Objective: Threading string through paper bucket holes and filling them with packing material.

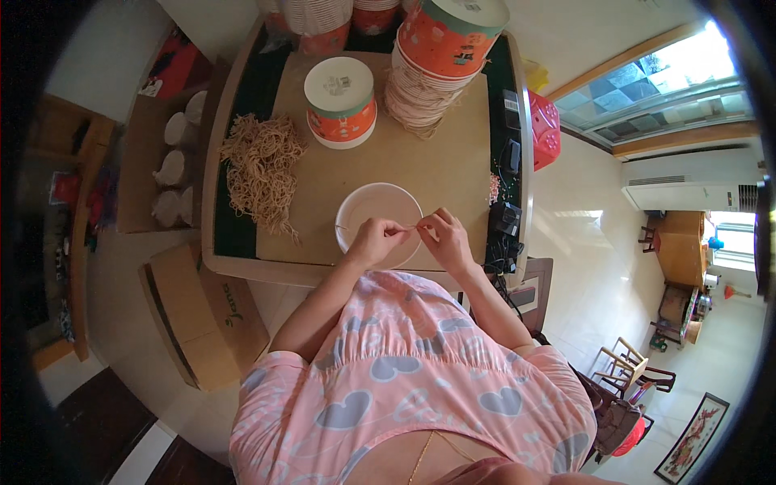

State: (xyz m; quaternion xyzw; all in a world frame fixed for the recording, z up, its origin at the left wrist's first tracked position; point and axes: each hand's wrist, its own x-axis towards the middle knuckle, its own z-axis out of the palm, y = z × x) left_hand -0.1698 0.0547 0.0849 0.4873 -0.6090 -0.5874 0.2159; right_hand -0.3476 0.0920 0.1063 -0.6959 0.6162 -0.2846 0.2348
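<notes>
A white paper bucket point(356, 206) stands mouth up near the front edge of the table, close to my body. Over its right rim my left hand point(378, 241) and my right hand point(446, 242) almost meet, thumbs and forefingers pinched together. Between the fingertips runs a short bit of thin tan cord point(414, 227), mostly hidden by the fingers. A small piece of cord point(340, 227) shows at the bucket's left rim. Left of the bucket lies a tangled heap of tan cords point(263, 170).
An orange bucket point(341, 121) sits upside down behind. Farther back are a stack of buckets with cords point(440, 52) and more nested buckets point(319, 24). Black adapters point(506, 218) line the table's right edge. Cardboard boxes point(206, 319) stand on the floor at left, and a pink stool point(544, 129) at right.
</notes>
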